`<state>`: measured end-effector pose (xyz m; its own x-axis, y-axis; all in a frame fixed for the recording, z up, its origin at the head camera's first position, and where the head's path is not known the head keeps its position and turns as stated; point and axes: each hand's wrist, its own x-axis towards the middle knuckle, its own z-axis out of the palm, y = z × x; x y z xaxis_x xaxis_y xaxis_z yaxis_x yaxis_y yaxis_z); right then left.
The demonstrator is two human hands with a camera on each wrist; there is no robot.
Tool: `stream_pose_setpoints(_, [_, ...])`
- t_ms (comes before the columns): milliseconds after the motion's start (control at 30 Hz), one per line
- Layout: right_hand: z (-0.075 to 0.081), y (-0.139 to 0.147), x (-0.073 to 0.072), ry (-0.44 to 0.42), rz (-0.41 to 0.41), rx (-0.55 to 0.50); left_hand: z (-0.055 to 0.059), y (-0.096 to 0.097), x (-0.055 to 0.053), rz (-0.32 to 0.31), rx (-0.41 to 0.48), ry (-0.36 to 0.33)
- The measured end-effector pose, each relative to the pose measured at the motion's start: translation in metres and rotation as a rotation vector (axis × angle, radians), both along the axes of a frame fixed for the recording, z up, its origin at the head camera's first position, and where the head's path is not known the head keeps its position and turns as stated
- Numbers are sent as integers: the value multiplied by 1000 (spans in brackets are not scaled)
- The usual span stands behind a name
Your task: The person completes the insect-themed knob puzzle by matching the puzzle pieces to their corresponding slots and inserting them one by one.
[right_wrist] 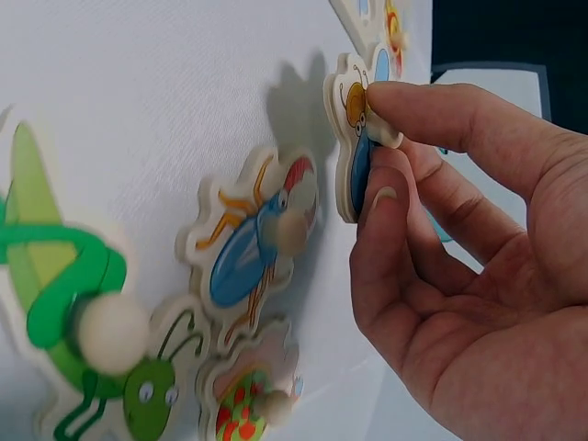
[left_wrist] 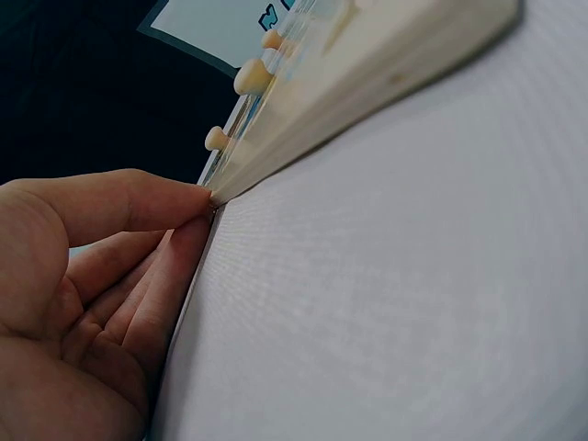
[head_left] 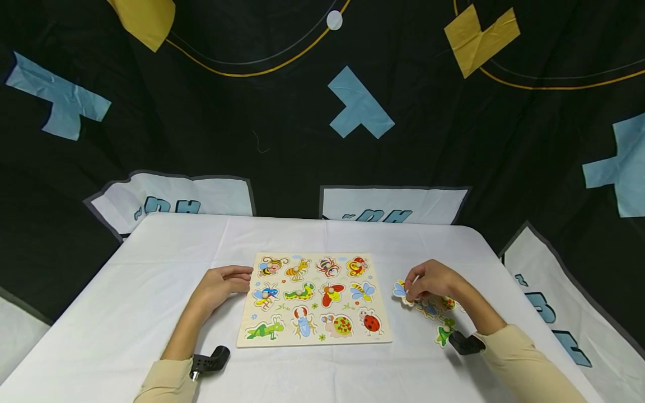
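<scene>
The left hand (head_left: 219, 288), fingers relaxed, touches the left edge of the wooden puzzle board (head_left: 312, 342) at the head frame's lower centre; the right hand (head_left: 432, 281), lower right, pinches a blue-and-yellow insect piece (right_wrist: 347, 156); a blue beetle piece (right_wrist: 241, 262) and green grasshopper piece (right_wrist: 57, 299) lie near it on the white table (head_left: 126, 313).

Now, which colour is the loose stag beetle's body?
Stag beetle's body: blue, clearest in the right wrist view.

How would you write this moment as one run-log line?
left hand: touching puzzle board edge | right hand: pinching winged insect piece | beetle piece: on table
</scene>
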<state>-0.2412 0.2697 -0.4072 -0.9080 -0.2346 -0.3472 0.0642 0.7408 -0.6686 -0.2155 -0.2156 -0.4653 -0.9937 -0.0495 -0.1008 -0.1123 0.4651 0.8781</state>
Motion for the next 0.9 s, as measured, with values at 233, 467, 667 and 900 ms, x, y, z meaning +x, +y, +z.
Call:
stream_pose_setpoints(233, [-3,-13,-4,0,28,-28,0,-1,0,-5,11,2])
stream_pose_setpoints(467, [-7,-29,-10,10,32,-15,1,0,0,6,4,-9])
stream_pose_setpoints(667, [-8,-41,-13,27,32,-1,1,0,-1,7,-11,-8])
stream_pose_setpoints(900, [-10,-53,-15,40,66,-5,0,-1,-1,1,-5,5])
